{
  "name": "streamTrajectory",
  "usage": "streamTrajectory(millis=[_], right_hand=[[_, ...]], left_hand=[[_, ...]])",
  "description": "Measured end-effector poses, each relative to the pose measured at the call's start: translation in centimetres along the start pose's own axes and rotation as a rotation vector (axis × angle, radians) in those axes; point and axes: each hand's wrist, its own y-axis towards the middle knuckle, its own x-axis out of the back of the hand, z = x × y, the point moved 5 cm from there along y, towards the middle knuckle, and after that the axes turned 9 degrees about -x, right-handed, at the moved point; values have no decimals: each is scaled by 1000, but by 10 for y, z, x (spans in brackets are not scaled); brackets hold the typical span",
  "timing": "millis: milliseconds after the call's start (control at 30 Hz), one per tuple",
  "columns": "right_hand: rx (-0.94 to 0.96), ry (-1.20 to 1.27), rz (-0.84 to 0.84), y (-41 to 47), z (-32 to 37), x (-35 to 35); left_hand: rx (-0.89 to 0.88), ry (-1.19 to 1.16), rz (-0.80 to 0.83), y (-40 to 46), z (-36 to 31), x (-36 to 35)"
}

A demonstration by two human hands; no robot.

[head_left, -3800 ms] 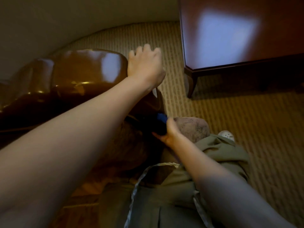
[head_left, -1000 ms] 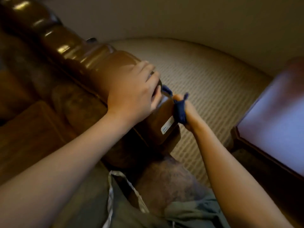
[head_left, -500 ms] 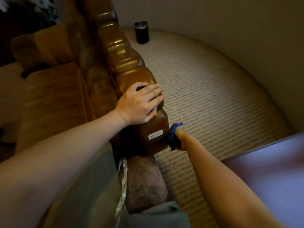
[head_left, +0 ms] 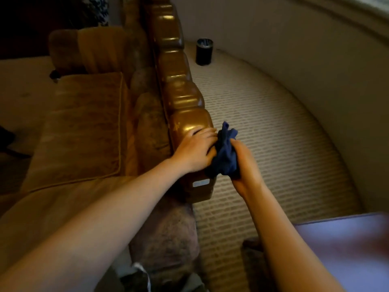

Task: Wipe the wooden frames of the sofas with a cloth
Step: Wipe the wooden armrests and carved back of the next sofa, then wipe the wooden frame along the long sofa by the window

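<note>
The sofa's glossy brown wooden frame runs as a scalloped top rail from the upper middle down to the centre. My left hand rests on the rail's near end, fingers laid over the wood. My right hand grips a bunched dark blue cloth against the outer side of that same end, right beside my left fingers. A small white label shows on the wood just below the cloth.
Brown sofa cushions fill the left. Pale ribbed carpet lies right of the rail, bounded by a curved wall. A black cylindrical bin stands on the carpet far back. A glossy table top sits at the lower right.
My right hand has risen with the cloth from the lower side of the rail end up to beside my left hand. The view has tilted up along the sofa back.
</note>
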Motion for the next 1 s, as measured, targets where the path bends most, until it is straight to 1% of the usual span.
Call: streamTrajectory(millis=[33, 67, 100, 167, 200, 233, 267, 433, 500, 567, 633, 700, 733, 867, 933, 1000], right_hand=[[47, -19, -6, -3, 3, -7], [83, -37, -3, -9, 7, -17], [117, -50, 30, -15, 10, -30], [161, -100, 111, -28, 6, -63], [164, -141, 148, -34, 1, -80], [172, -184, 185, -37, -6, -99], [167, -222, 209, -42, -15, -118], [152, -407, 295, -69, -62, -203], [154, -473, 314, -81, -84, -235], [145, -546, 344, -93, -107, -266], [146, -621, 381, -105, -132, -298], [135, -654, 398, -118, -160, -327], [132, -656, 415, -125, -174, -341], [130, -665, 506, -161, -216, -399], [111, -693, 572, -180, -230, -426], [119, -757, 650, -195, -240, -451]], left_hand=[[122, -266, -89, -4, -4, 9], [251, -492, -188, -12, -4, 19], [378, -696, -254, -24, -2, 27], [592, -1076, -294, -55, 4, 40], [657, -1214, -300, -73, 6, 47], [696, -1296, -319, -90, 11, 55], [726, -1319, -349, -109, 18, 64], [885, -1170, -561, -222, 51, 117], [946, -1129, -615, -278, 55, 138], [959, -1099, -660, -330, 56, 162], [958, -1004, -649, -380, 52, 185], [983, -856, -636, -429, 48, 207], [1015, -782, -651, -454, 46, 218], [1165, -605, -764, -540, 28, 249], [1243, -587, -800, -566, 26, 260], [1348, -671, -787, -598, 13, 260]])
